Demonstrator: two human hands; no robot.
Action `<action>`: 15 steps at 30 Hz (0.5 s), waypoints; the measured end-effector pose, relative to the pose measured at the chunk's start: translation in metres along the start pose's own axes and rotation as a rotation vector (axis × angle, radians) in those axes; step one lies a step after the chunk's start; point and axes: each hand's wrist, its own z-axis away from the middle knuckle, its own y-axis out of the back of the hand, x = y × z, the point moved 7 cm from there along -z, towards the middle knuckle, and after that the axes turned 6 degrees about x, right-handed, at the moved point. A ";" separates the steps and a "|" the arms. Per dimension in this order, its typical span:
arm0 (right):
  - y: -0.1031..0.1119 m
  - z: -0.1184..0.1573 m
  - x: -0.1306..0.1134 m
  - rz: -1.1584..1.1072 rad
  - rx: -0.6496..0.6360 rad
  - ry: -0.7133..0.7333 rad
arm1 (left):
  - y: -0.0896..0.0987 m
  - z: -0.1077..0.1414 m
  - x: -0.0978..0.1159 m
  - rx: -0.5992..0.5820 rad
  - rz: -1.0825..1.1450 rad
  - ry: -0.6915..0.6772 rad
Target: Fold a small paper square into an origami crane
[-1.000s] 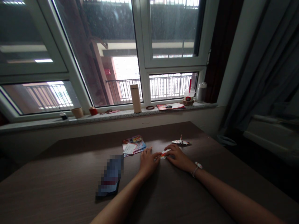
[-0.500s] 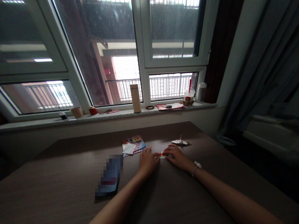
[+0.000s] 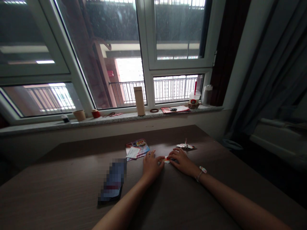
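Between my two hands, low on the brown table [image 3: 72, 172], is a small folded piece of paper [image 3: 167, 160], white with red and orange print. My left hand [image 3: 152, 164] pinches its left end between thumb and forefinger, the other fingers bent toward the tabletop. On the opposite end, the thumb and fingertips of my right hand [image 3: 181, 160] close on the paper. Its exact folds are too small to make out. Just beyond my right hand stands a printed paper crane [image 3: 185, 145] with its wings spread.
A phone [image 3: 112, 182], partly pixelated, lies left of my left forearm. Colourful leaflets [image 3: 142, 147] with a white slip [image 3: 133, 152] lie beyond my left hand. Along the windowsill stand a beige flask [image 3: 139, 101], a drink cup with a straw [image 3: 193, 97] and scissors [image 3: 173, 109] on papers.
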 end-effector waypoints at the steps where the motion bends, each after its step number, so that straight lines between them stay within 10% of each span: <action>1: 0.000 0.000 0.001 -0.005 0.000 -0.002 | -0.001 0.000 0.000 -0.008 0.007 -0.003; 15: 0.003 -0.002 -0.006 -0.008 0.048 0.030 | -0.005 -0.005 -0.001 -0.016 0.083 -0.062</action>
